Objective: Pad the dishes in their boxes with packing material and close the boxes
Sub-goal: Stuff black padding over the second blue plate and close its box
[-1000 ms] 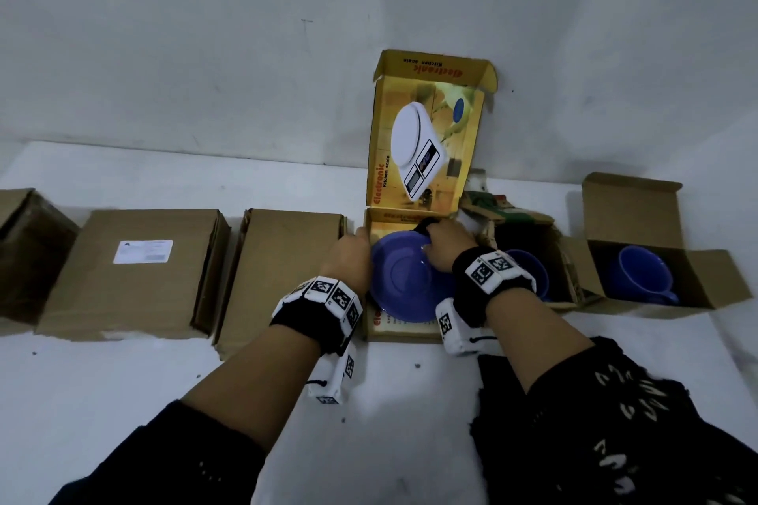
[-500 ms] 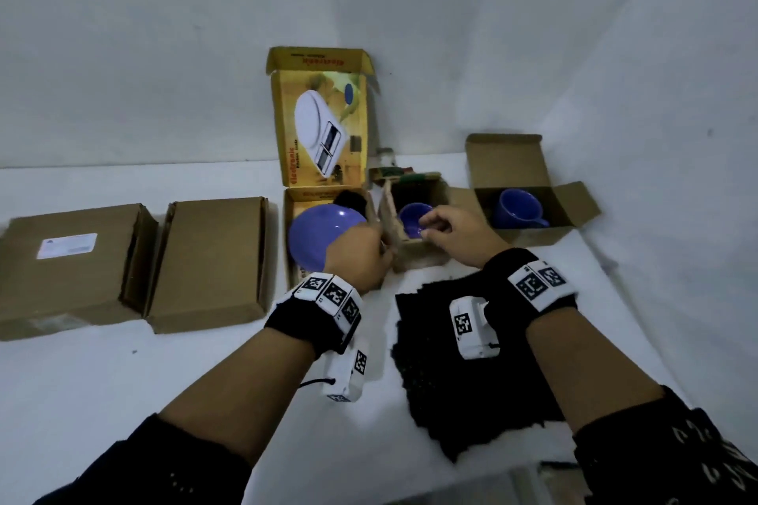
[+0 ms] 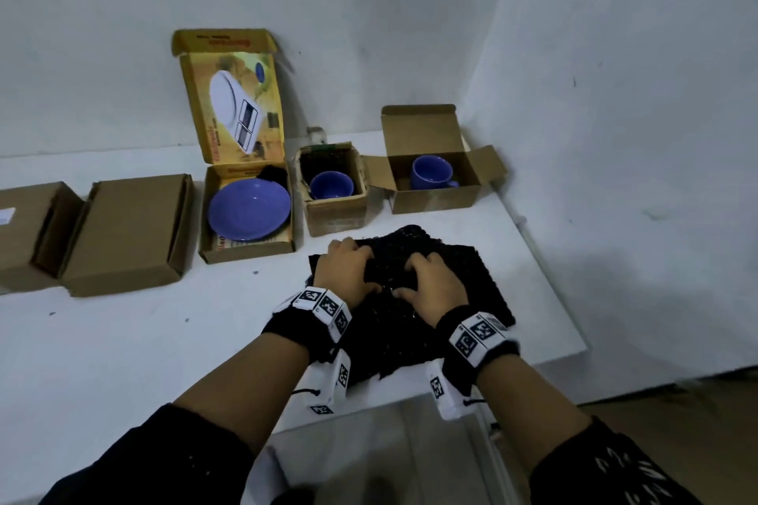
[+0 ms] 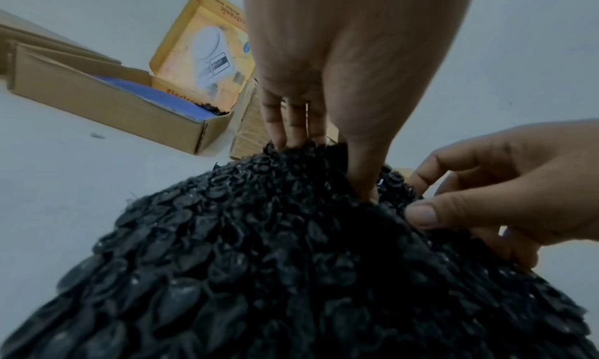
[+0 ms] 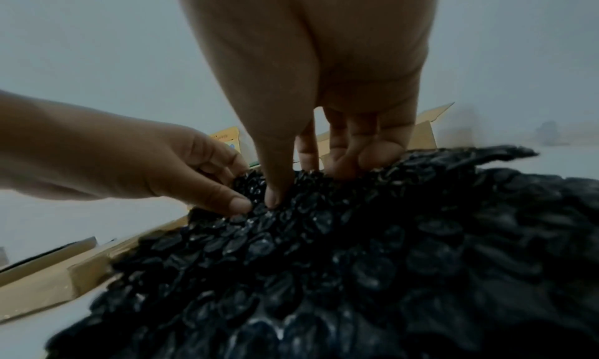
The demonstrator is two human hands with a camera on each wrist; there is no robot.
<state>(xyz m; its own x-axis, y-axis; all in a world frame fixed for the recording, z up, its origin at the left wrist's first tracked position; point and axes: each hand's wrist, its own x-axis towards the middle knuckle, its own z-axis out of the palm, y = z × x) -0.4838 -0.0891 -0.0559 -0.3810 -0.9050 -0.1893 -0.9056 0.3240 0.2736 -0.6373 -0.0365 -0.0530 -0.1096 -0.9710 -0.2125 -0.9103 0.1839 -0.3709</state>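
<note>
A sheet of black bubble wrap (image 3: 463, 271) lies on the white table near its front right corner. Both hands are on it: my left hand (image 3: 348, 271) pinches a raised fold (image 4: 311, 164), and my right hand (image 3: 430, 279) pinches the same bunched fold (image 5: 291, 192) beside it. Behind them stand three open boxes. The yellow box (image 3: 246, 250) holds a purple plate (image 3: 248, 209) with a bit of black wrap behind it. A small brown box (image 3: 336, 213) holds a purple cup (image 3: 330, 184). Another brown box (image 3: 434, 197) holds a purple mug (image 3: 432, 172).
Closed brown cardboard boxes (image 3: 127, 234) sit to the left, one more (image 3: 24, 234) at the frame's edge. The table's front edge (image 3: 410, 398) and right edge (image 3: 545, 279) run close to the bubble wrap. Walls stand behind and to the right.
Both hands left the plate box and the small cup box and came down onto the bubble wrap, which they now pinch. The view swung to the right.
</note>
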